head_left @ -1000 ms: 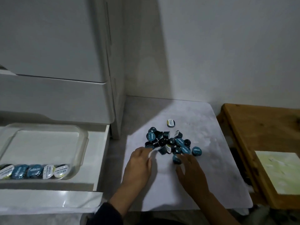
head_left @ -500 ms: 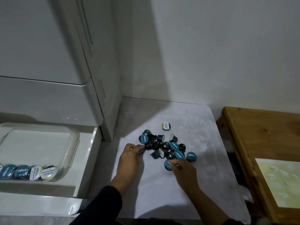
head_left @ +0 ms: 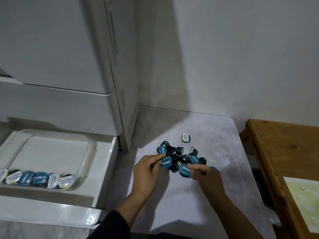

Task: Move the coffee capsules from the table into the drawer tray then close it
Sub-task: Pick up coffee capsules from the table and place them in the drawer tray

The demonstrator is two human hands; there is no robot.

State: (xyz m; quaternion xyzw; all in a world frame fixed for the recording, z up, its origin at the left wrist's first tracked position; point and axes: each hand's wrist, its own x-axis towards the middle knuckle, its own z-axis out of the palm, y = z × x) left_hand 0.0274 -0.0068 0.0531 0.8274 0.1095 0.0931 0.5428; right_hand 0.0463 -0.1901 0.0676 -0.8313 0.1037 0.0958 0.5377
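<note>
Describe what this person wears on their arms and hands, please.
Both hands are bare: no gloves, rings or watch show. The left hand comes out of a dark long sleeve that ends above the wrist. The right hand has a bare forearm, with no sleeve in view.

One view only, from a camera worn on the person's head, looking forward and steeply down at the white counter [head_left: 198, 200] from close above. It faces the room corner, with the wall filling the upper right. The open drawer [head_left: 105, 171] lies low on the left (wide-angle bending shows at the edges), a wooden table [head_left: 276, 152] on the right, and both forearms enter from the bottom edge.
</note>
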